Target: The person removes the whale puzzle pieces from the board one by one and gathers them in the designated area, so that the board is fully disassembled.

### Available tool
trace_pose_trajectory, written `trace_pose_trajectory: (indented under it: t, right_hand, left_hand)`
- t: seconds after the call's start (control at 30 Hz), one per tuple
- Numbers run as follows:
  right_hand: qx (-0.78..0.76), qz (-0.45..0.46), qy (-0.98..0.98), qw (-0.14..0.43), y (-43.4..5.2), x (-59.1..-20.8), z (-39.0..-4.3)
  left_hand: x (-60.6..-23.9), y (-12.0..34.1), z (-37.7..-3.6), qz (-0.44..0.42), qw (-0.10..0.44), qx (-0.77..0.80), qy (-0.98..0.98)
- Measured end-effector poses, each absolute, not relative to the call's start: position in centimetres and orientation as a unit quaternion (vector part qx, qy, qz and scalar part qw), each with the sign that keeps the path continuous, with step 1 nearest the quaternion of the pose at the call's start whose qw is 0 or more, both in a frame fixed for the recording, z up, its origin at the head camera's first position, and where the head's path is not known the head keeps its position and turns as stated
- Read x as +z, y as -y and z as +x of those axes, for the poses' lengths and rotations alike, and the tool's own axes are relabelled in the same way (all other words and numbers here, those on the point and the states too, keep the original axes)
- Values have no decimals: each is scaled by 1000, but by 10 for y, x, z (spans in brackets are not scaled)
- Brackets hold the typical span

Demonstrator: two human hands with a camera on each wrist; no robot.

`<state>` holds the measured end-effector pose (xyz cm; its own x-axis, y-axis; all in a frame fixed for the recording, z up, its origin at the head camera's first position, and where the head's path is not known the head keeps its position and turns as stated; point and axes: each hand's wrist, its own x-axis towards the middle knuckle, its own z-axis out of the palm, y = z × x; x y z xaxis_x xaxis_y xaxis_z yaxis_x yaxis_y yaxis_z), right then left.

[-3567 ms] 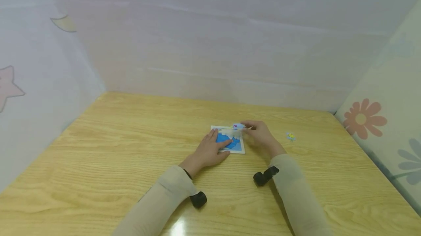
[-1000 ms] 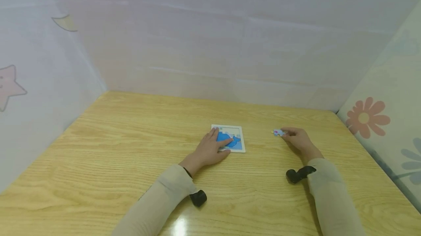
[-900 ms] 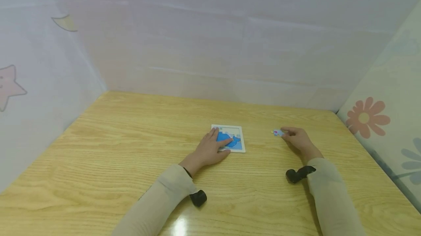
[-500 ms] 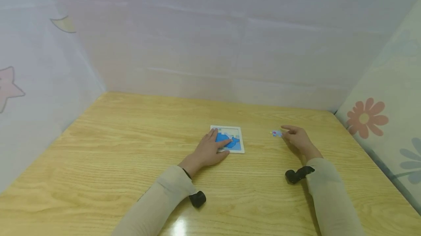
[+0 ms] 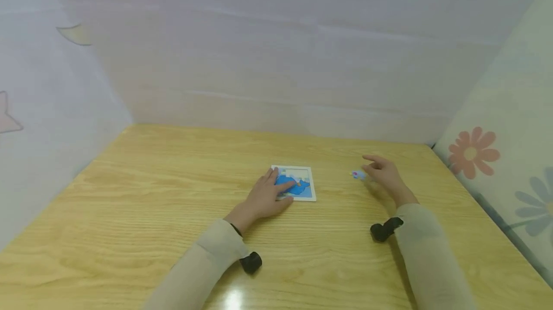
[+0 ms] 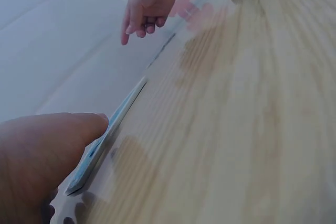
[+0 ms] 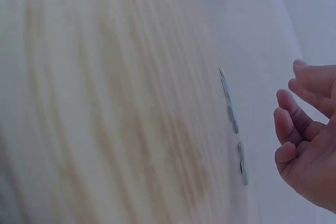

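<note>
Lifted off the small pale-blue puzzle piece (image 5: pixel 358 174) it had pinched a second earlier, the right hand (image 5: pixel 383 174) hovered loose-fingered and empty beside it, while the left hand (image 5: pixel 263 197) pressed flat, steadying the square white-framed blue whale puzzle board (image 5: pixel 302 186) on the wooden table (image 5: pixel 129 204).

A light wooden bench (image 5: pixel 129 214) with a glossy, grained top carries everything in view. A small square puzzle board (image 5: pixel 295 184) with a white border and a blue picture lies flat on it, directly under the fingers of the left hand (image 5: pixel 262 199), which rests on the board's near-left part. A small loose puzzle piece (image 5: pixel 357 174) lies on the bare wood just beside the fingertips of the right hand (image 5: pixel 384 175), well apart from the board. The right wrist view shows thin flat pieces edge-on beside that hand.
</note>
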<state>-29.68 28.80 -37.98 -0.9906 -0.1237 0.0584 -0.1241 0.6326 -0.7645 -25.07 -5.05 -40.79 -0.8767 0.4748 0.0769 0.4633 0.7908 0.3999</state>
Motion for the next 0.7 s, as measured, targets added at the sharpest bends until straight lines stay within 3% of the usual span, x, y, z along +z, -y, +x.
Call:
trace_pose_trajectory:
  t: [0.7]
  right_hand:
    - [484, 114, 867, -34, -189, -375, -305]
  left_hand:
    - [-406, 74, -246, 268, 18, 197, -943]
